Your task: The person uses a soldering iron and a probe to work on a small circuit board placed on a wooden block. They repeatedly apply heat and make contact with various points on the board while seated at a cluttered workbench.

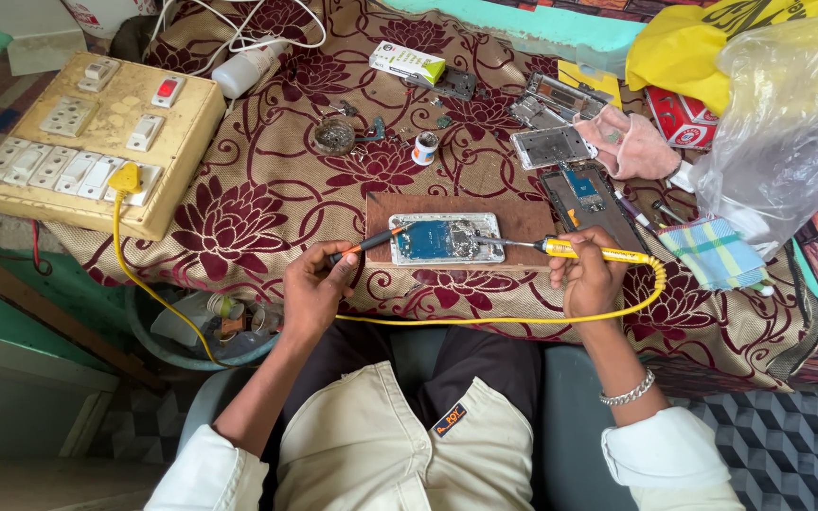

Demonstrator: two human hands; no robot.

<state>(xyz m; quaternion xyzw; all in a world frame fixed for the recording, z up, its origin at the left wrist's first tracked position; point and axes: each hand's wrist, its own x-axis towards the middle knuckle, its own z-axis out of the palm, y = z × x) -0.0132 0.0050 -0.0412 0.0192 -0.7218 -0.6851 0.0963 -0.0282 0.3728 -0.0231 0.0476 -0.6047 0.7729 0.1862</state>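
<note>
Two hands work over an opened phone (447, 238) lying on a brown wooden board (523, 220) on the cloth-covered desk (257, 189). Left hand (314, 289) has its fingers closed around a thin dark tool with an orange tip (366, 246), which touches the phone's left end. Right hand (591, 274) grips a yellow soldering iron (579, 250), tip on the phone's right end; its yellow cord (485, 321) runs to a switchboard (97, 142)
</note>
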